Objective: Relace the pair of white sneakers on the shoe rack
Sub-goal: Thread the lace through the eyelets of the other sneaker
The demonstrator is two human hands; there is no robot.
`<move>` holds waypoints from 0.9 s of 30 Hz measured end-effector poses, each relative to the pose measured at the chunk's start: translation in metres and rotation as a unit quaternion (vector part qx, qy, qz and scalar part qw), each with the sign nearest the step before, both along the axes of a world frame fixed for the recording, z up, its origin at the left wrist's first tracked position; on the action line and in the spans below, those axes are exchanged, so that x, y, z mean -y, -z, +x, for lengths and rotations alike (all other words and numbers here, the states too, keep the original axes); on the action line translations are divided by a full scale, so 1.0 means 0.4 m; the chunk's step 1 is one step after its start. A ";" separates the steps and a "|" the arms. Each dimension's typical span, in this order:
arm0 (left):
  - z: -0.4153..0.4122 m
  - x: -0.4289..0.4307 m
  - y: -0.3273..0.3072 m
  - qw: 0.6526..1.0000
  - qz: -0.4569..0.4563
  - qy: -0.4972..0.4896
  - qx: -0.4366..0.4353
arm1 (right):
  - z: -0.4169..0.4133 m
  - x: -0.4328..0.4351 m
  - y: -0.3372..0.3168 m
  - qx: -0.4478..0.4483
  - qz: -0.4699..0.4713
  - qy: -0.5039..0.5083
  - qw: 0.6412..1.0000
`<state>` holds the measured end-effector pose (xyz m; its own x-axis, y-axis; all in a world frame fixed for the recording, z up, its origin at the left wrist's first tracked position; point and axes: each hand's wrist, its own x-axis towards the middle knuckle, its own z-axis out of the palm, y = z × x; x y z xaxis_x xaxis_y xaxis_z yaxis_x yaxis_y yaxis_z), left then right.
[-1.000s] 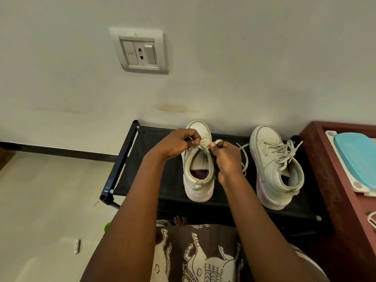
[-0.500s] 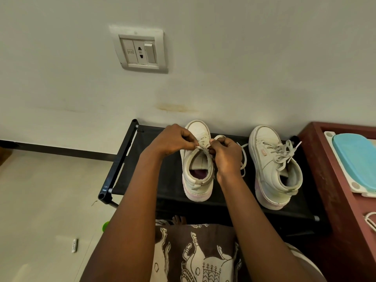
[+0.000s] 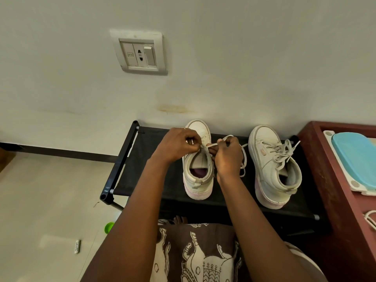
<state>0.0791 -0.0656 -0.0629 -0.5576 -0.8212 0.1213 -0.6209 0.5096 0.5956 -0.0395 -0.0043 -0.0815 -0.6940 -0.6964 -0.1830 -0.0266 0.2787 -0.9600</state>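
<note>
The black shoe rack (image 3: 142,171) holds a tied sneaker (image 3: 272,169) and an open sneaker (image 3: 198,180). My left hand (image 3: 177,144) and right hand (image 3: 228,157) each pinch that one's lace (image 3: 211,145). I should pull both ends evenly, keeping them flat.

Loose-laced sneaker (image 3: 198,180), laced sneaker (image 3: 270,165); black rack (image 3: 142,157)

Two sneakers (image 3: 198,178) (image 3: 272,169), two hands (image 3: 177,144) (image 3: 228,157), one rack (image 3: 142,159), one socket (image 3: 140,54), seemingly two laces (image 3: 243,159) (image 3: 282,152).
</note>
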 end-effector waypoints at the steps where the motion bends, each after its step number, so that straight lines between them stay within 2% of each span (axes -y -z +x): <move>1: 0.006 0.005 -0.007 0.999 0.052 -0.005 -0.008 | 0.000 0.000 0.001 -0.007 -0.004 0.002 1.000; 4: 0.026 0.007 -0.022 0.983 0.178 -0.002 -0.049 | 0.001 -0.001 0.007 0.004 -0.023 0.009 1.000; 7: 0.040 0.005 -0.013 0.969 0.235 -0.017 -0.078 | 0.001 -0.005 0.004 0.066 -0.041 0.016 0.997; 12: 0.063 0.018 0.013 0.972 0.218 -0.061 -0.068 | 0.010 -0.022 -0.019 0.133 -0.007 -0.019 0.991; 15: 0.056 0.019 0.015 0.976 0.205 -0.050 -0.063 | 0.018 -0.029 -0.033 0.159 0.017 -0.038 0.986; 21: 0.027 0.011 0.019 0.976 0.195 -0.040 -0.083 | 0.022 -0.026 -0.032 0.063 0.037 -0.071 0.995; 22: 0.024 0.011 0.018 0.976 0.196 -0.040 -0.084 | 0.018 -0.026 -0.030 0.081 0.033 -0.072 0.994; 25: 0.022 0.015 0.012 0.974 0.206 -0.039 -0.088 | 0.000 -0.029 -0.037 0.214 0.013 -0.094 0.972; 27: 0.024 0.018 0.007 0.972 0.215 -0.039 -0.084 | -0.009 -0.029 -0.039 0.229 0.020 -0.113 0.967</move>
